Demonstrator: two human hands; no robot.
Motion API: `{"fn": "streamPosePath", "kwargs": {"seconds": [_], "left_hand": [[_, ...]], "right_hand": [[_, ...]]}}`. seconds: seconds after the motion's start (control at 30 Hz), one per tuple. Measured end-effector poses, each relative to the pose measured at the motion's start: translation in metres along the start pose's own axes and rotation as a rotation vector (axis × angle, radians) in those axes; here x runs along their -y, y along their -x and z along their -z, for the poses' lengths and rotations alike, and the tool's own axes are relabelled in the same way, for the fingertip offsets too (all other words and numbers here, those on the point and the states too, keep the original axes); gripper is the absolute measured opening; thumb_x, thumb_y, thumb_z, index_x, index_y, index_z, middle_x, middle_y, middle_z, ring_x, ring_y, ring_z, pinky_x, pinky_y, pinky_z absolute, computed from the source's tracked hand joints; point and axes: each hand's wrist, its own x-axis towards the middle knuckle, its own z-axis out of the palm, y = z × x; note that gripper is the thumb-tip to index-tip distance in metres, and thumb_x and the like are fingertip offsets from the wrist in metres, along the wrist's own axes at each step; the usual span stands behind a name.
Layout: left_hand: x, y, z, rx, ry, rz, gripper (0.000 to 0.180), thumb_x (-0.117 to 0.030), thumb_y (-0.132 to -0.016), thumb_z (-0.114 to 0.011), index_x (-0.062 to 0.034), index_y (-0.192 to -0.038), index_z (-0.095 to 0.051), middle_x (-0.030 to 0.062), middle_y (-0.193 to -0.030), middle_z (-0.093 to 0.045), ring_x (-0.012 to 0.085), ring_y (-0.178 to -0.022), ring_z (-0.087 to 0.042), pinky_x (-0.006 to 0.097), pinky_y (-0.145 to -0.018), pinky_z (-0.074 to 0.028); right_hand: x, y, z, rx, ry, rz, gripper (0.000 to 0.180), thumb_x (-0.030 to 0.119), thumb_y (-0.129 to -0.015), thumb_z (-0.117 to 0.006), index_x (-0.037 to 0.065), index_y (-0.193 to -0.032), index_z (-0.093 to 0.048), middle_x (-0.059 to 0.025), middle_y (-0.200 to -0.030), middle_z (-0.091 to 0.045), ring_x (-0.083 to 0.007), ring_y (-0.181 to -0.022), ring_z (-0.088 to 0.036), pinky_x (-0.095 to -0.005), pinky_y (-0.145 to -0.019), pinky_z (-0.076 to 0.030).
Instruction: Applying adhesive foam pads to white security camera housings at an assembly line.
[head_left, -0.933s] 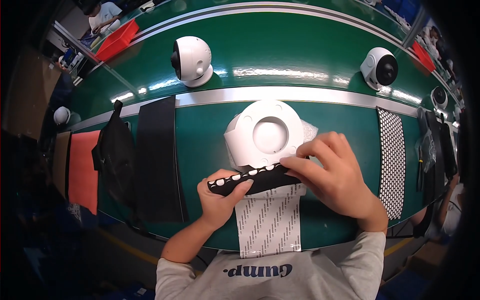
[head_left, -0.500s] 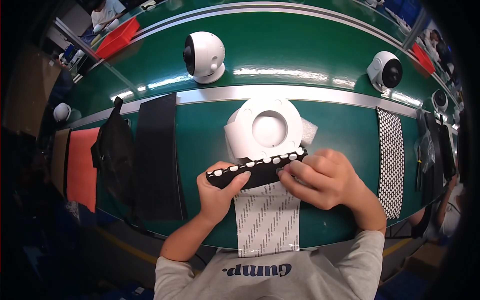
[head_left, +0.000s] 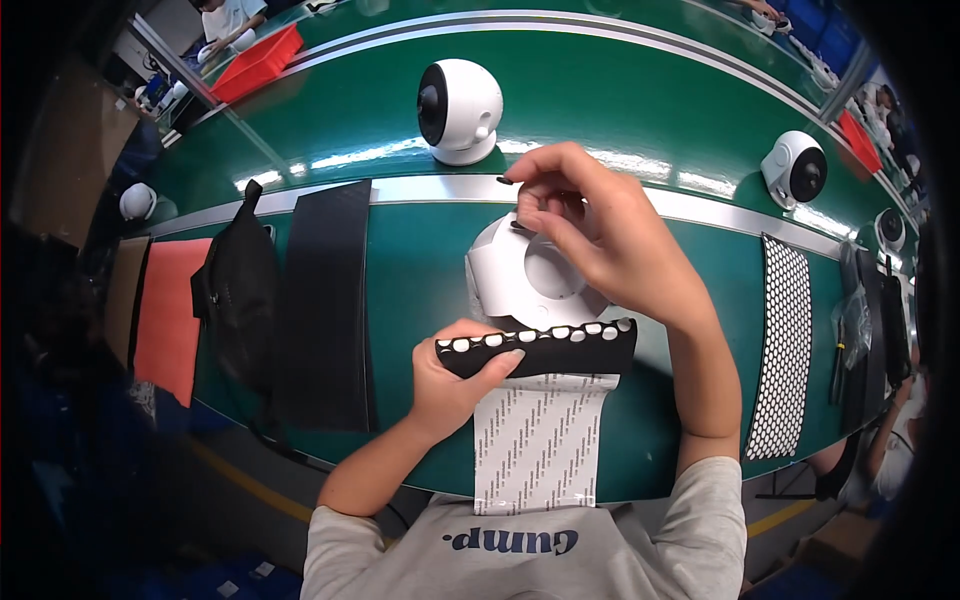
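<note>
Glossy green worktop (head_left: 620, 110), white light streaks (head_left: 365, 153); grey floor (head_left: 265, 466), yellow line (head_left: 250, 486).

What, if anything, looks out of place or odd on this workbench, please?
Nothing looks plainly spilled or damaged. The one mildly odd detail is the white printed strip: its near end reaches past the near edge of the green table, toward the person's shirt, instead of lying wholly on the tabletop.

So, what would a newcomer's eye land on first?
Probably the black, white-dotted strip near mid-picture, its left end in the left grip. Just beyond it is a white ringed body, with the right grip over it. A round white device stands farther back on the green table.
</note>
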Motion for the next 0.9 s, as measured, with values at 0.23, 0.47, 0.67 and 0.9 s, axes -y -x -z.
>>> {"fn": "streamPosePath", "kwargs": {"seconds": [0.23, 0.47, 0.67, 0.9], "left_hand": [[-0.001, 0.001, -0.003, 0.018, -0.013, -0.016, 0.012, 0.0, -0.071, -0.066, 0.0, -0.079, -0.058, 0.0007, -0.071, -0.059, 0.003, -0.063, -0.052, 0.017, -0.057, -0.042], [0.0, -0.002, -0.007, 0.029, -0.059, -0.037, 0.012, 0.0, -0.071, -0.066, 0.0002, -0.079, -0.058, 0.0017, -0.07, -0.06, 0.0034, -0.063, -0.053, 0.017, -0.057, -0.043], [-0.001, -0.003, -0.006, 0.022, -0.054, -0.004, 0.012, 0.001, -0.07, -0.066, 0.0, -0.078, -0.057, 0.0016, -0.069, -0.059, 0.0036, -0.062, -0.052, 0.017, -0.056, -0.041], [0.002, -0.003, -0.006, 0.041, -0.072, -0.006, 0.014, -0.001, -0.07, -0.067, 0.0003, -0.08, -0.058, 0.0016, -0.071, -0.06, 0.0035, -0.063, -0.053, 0.017, -0.057, -0.043]], "right_hand": [[-0.009, 0.001, -0.001, 0.062, -0.049, -0.027, 0.022, -0.006, -0.079, -0.049, -0.003, -0.101, -0.045, -0.0048, -0.076, -0.052, -0.01, -0.072, -0.052, -0.0228, -0.068, -0.045], [-0.016, 0.001, 0.0, 0.043, -0.005, 0.014, 0.021, -0.005, -0.08, -0.049, -0.002, -0.1, -0.046, -0.0046, -0.076, -0.052, -0.0103, -0.072, -0.053, -0.0232, -0.068, -0.045], [-0.015, 0.001, -0.007, -0.069, 0.245, 0.163, 0.03, -0.006, -0.071, -0.055, 0.001, -0.1, -0.051, -0.0058, -0.075, -0.054, -0.0144, -0.073, -0.055, -0.0261, -0.065, -0.044], [0.001, 0.014, -0.01, 0.002, 1.032, 0.541, 0.037, 0.011, -0.065, -0.054, 0.002, -0.101, -0.054, -0.0001, -0.065, -0.054, -0.0133, -0.071, -0.052, -0.0275, -0.068, -0.04]]}}
